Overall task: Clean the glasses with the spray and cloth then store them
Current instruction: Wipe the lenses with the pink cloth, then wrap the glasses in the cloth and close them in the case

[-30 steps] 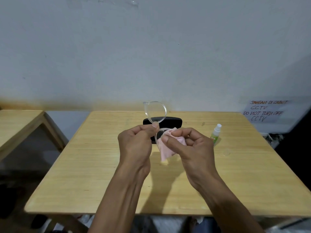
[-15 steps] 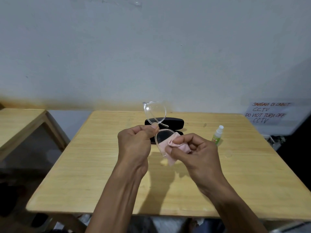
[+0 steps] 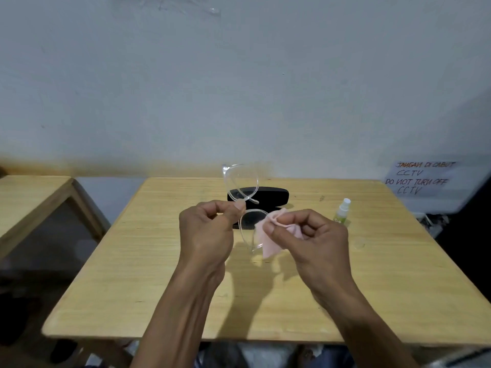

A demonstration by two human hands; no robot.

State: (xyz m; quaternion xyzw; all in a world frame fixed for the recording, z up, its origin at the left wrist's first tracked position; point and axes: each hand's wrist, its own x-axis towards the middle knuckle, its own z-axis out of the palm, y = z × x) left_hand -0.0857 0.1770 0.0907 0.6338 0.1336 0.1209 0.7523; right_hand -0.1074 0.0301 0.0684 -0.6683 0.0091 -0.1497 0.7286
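Clear-framed glasses point(image 3: 240, 181) hang upright above the wooden table point(image 3: 132, 274), pinched at the bridge by my left hand point(image 3: 210, 229). One lens rises above the fingers, the other hangs below. My right hand point(image 3: 313, 235) holds a pink cloth point(image 3: 273, 240) against the right side of the lower lens. Behind the hands lies an open black glasses case point(image 3: 271, 196), partly hidden by them. A small spray bottle point(image 3: 342, 212) with a white cap and green label stands to the right of the case.
A second wooden table point(image 3: 29, 200) stands to the left across a gap. A white wall runs behind both tables. A handwritten paper sign point(image 3: 419, 179) hangs at the right. Dark objects sit on the floor at the lower left.
My right hand has slid the pink cloth rightward and down, uncovering most of the lower lens. The left hand keeps the same hold on the frame.
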